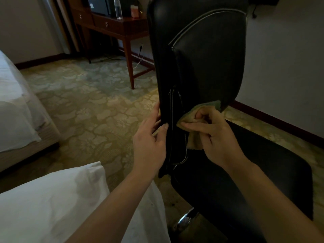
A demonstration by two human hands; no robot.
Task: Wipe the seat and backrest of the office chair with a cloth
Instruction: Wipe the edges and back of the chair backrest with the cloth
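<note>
A black leather office chair stands in front of me, its tall backrest [206, 58] upright and its seat [263, 165] stretching to the lower right. My left hand [150, 137] grips the left edge of the backrest near its bottom, thumb on the front and fingers behind. My right hand [213, 135] holds a bunched tan cloth [194, 120] and presses it against the lower backrest just above the seat. A greenish corner of the cloth pokes out past the fingers.
A white bed corner [52, 204] lies at the lower left and another bed [15, 106] at the far left. A wooden desk [122, 28] with a plastic bottle [118, 8] stands behind the chair. Patterned carpet [91, 106] covers the floor. The chair's chrome base [185, 220] shows below the seat.
</note>
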